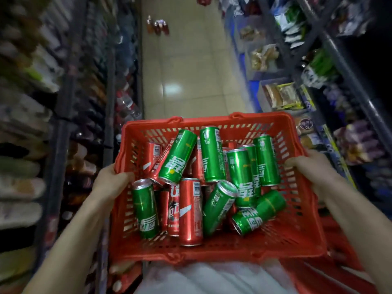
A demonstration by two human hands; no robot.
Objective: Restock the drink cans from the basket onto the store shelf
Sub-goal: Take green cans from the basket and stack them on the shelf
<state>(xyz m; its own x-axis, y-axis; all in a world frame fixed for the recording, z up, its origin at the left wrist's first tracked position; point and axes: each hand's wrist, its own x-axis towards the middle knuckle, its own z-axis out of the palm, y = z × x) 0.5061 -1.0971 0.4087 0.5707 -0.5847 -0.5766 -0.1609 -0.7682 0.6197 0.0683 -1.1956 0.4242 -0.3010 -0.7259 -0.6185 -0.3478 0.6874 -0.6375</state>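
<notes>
Both hands grip the red plastic basket by its side rims, the left hand and right hand curled over them. Green cans and red cans lie jumbled inside, between blurred store shelves.

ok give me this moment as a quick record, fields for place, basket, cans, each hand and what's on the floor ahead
place: store aisle, stocked shelves on both sides, blurred
basket: red plastic basket, held over the aisle
cans: green cans and red cans lying jumbled in the basket
left hand: left hand grips the basket's left rim
right hand: right hand grips the right rim
floor: tiled floor; bottles stand far ahead
task progress: no can in hand
</notes>
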